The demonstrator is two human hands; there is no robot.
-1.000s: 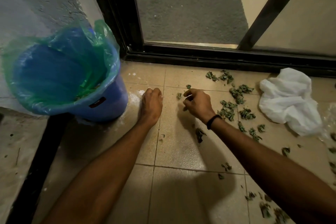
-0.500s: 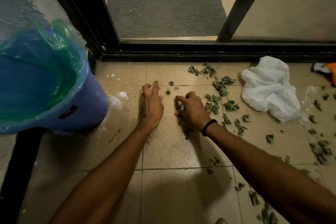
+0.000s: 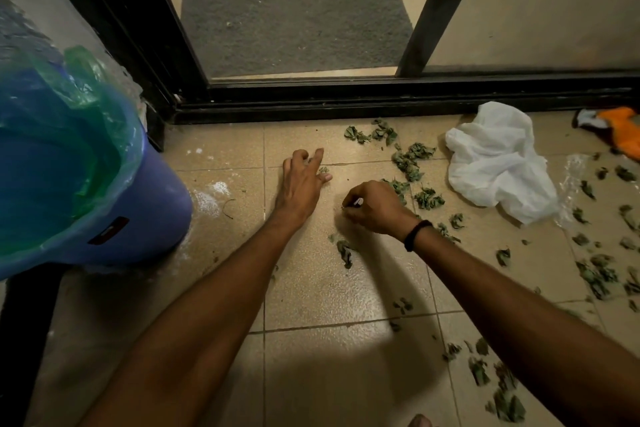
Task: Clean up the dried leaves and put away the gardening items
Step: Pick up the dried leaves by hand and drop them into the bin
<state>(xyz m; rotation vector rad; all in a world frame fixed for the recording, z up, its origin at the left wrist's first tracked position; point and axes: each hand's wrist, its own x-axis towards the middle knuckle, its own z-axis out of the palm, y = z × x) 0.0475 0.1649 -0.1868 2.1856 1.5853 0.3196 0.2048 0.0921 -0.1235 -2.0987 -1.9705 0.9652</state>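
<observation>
Far to the left of my left grip stands one blue bin, tipped toward me, with one green liner folded over its rim. A small dark label sits on the bin wall; I cannot read its writing.

My left grip is released, fingers spread and pressed flat on the tiled floor, pointing toward the door track. A tiny leaf scrap lies between its thumb and forefinger.

Just to its right, my right grip is clenched, thumb and forefinger pinching a small scrap of the dried leaves. One black wristband circles that wrist.

The leaves lie loose on the floor, too many to count. Their spread runs as a band from the door track beyond the right grip, past its right side, down to the near right corner. One longer curled leaf lies just on the near side of the right grip, its long axis running toward me.

Farther right of that grip lies one crumpled white plastic bag, then one clear plastic scrap, and one orange item at the frame edge.
</observation>
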